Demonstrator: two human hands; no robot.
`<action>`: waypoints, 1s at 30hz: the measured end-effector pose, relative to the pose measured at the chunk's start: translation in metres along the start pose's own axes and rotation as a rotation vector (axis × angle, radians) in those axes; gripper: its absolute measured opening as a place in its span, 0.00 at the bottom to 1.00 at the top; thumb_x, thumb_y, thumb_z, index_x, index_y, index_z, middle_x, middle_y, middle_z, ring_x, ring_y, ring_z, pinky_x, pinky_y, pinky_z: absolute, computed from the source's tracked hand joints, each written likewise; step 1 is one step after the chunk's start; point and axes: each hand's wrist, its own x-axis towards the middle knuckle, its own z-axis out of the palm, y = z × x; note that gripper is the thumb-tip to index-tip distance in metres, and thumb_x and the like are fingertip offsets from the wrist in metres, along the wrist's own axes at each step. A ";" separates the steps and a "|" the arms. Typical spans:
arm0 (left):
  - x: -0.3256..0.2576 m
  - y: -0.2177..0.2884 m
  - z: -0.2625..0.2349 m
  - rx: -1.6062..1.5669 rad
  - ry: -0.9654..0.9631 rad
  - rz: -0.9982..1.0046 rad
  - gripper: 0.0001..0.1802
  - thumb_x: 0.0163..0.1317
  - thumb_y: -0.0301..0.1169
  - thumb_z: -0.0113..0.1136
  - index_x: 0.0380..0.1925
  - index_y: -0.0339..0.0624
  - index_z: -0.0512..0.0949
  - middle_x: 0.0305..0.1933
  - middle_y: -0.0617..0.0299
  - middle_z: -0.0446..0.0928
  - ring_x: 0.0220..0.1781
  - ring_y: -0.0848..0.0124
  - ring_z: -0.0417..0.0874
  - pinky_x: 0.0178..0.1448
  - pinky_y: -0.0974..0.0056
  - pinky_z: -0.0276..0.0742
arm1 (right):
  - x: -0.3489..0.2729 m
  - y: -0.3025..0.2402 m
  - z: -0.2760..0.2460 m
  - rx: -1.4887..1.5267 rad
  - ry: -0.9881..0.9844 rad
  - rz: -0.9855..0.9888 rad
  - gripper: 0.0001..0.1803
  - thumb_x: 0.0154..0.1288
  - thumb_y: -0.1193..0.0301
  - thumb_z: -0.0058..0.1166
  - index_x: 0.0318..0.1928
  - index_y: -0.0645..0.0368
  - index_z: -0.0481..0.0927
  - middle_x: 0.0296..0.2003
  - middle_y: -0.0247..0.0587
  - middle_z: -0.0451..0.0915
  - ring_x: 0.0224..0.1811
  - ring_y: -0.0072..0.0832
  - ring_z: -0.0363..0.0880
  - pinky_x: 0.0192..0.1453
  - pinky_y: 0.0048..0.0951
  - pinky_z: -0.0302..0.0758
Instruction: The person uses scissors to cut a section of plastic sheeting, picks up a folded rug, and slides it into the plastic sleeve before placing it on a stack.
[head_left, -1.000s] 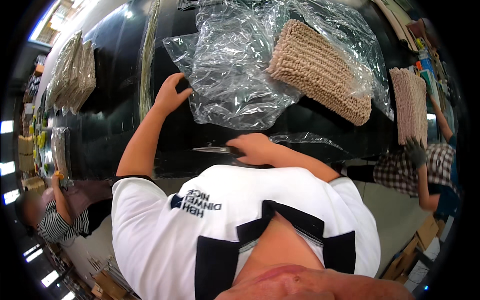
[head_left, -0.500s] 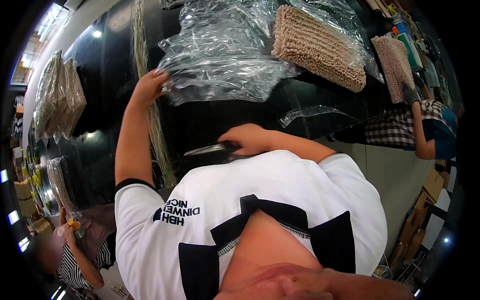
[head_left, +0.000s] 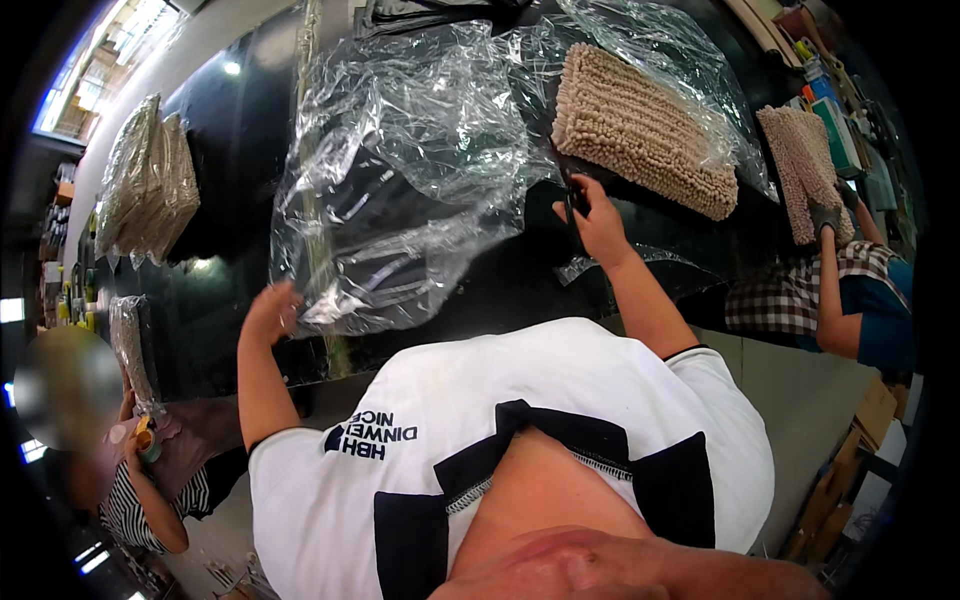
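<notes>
First inspector: Which step is in hand?

Second inspector: In my judgement, handling of the clear plastic film (head_left: pixel 425 160). Nearest us, by the table's (head_left: pixel 560 310) near edge, the left hand (head_left: pixel 270 312) is at the film's near left corner. Its fingers are blurred; I cannot tell whether they pinch it.

First inspector: And the right hand (head_left: pixel 597 222)?

Second inspector: Farther in from that edge, fingers closed around a slim dark tool (head_left: pixel 573 205), between the film and a beige pad (head_left: pixel 645 130). The tool's type is not clear.

First inspector: What does the next move call for?

Second inspector: As I judge it, a sure grip on the loose corner, with the tool kept clear of the film.

First inspector: Condition of the film?

Second inspector: Glossy and creased throughout. The near part is thin enough to show the black tabletop; the far part is more crumpled, reaching toward the table's far edge. The pad lies to its right, nubby, partly under other clear wrapping (head_left: pixel 680 40). Beyond, a folded black sheet (head_left: pixel 430 14) rests at the far edge.
</notes>
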 end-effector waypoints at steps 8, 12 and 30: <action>-0.014 -0.067 -0.100 0.902 0.169 0.063 0.37 0.49 0.29 0.71 0.60 0.30 0.68 0.43 0.49 0.81 0.42 0.61 0.83 0.41 0.60 0.78 | -0.038 -0.026 0.069 0.555 -0.334 0.446 0.31 0.57 0.68 0.68 0.56 0.66 0.67 0.34 0.36 0.77 0.32 0.19 0.76 0.32 0.22 0.75; -0.020 0.012 -0.110 1.122 1.333 0.131 0.25 0.59 0.32 0.55 0.58 0.51 0.66 0.57 0.57 0.74 0.58 0.55 0.76 0.56 0.46 0.73 | -0.061 -0.047 0.073 0.525 -0.396 0.380 0.31 0.56 0.70 0.68 0.57 0.62 0.67 0.35 0.34 0.75 0.34 0.19 0.75 0.38 0.21 0.73; 0.031 -0.025 0.115 1.250 0.011 1.106 0.33 0.54 0.48 0.65 0.57 0.42 0.74 0.68 0.52 0.66 0.71 0.51 0.61 0.71 0.47 0.56 | 0.091 -0.042 0.146 -0.162 -0.135 0.035 0.29 0.55 0.60 0.67 0.53 0.58 0.72 0.33 0.38 0.75 0.32 0.34 0.75 0.40 0.34 0.74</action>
